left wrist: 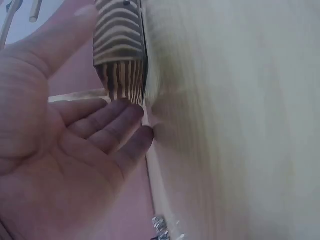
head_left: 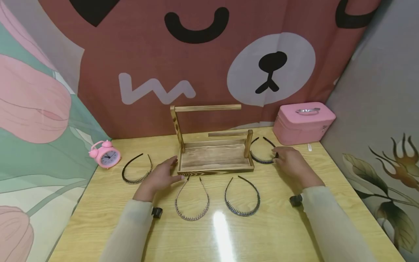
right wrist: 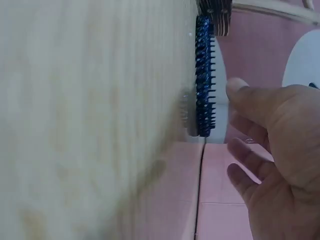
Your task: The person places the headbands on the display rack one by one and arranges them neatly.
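A wooden rack [head_left: 212, 156] with a shallow tray base and two horizontal bars stands at mid-table. My left hand [head_left: 159, 177] is at its left end, thumb and fingers spread around the front corner; the left wrist view shows the fingertips right at the rack's wooden end [left wrist: 120, 40]. Beside the rack's right end lies a dark toothed headband [head_left: 263, 160]. My right hand [head_left: 292, 163] is at this headband's right side. In the right wrist view the headband's glittery blue toothed band [right wrist: 204, 75] shows, with the thumb [right wrist: 250, 100] and loosely bent fingers apart from it.
A pinkish toothed headband [head_left: 193, 218] and a bluish one [head_left: 243, 213] lie in front of the rack. Another dark headband [head_left: 132, 181] lies left of my left hand. A pink alarm clock [head_left: 108, 157] stands back left, a pink case [head_left: 301, 127] back right.
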The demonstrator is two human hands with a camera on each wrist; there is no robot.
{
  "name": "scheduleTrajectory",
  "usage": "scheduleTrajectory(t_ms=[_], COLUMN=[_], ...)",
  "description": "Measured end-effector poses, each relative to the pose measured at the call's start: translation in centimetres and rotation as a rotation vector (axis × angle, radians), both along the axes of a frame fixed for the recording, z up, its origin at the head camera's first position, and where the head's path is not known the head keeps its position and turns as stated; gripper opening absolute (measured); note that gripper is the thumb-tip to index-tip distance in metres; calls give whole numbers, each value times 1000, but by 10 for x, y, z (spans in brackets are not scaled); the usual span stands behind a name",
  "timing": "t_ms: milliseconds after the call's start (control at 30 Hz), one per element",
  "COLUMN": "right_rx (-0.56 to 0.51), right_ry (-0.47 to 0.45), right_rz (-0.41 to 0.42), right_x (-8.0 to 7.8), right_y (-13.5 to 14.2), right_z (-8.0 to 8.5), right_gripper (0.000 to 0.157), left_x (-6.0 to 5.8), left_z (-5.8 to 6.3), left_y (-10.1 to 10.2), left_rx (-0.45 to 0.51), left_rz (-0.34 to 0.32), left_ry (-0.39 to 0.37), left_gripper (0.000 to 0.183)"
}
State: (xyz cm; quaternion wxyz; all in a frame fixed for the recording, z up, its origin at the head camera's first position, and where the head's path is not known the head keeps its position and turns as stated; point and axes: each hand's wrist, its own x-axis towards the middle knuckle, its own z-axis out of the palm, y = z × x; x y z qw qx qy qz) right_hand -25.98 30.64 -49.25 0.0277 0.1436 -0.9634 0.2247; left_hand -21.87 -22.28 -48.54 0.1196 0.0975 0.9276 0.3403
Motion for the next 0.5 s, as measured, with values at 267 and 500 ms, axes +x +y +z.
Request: scheduleTrajectory(t_ms=[267, 500], right_rx=[74, 112], right_ry=[42, 50], right_rz=[98, 156], right_x=[-15, -15], right_y=[2, 3], right_z=[0, 1], right_gripper=[23, 15], left_x=[-4, -7], left_z=[-4, -8], left_y=[2, 3], left_rx=[-40, 3], left_rz=[2, 25], left_ry=[1, 15], left_gripper=[95, 89])
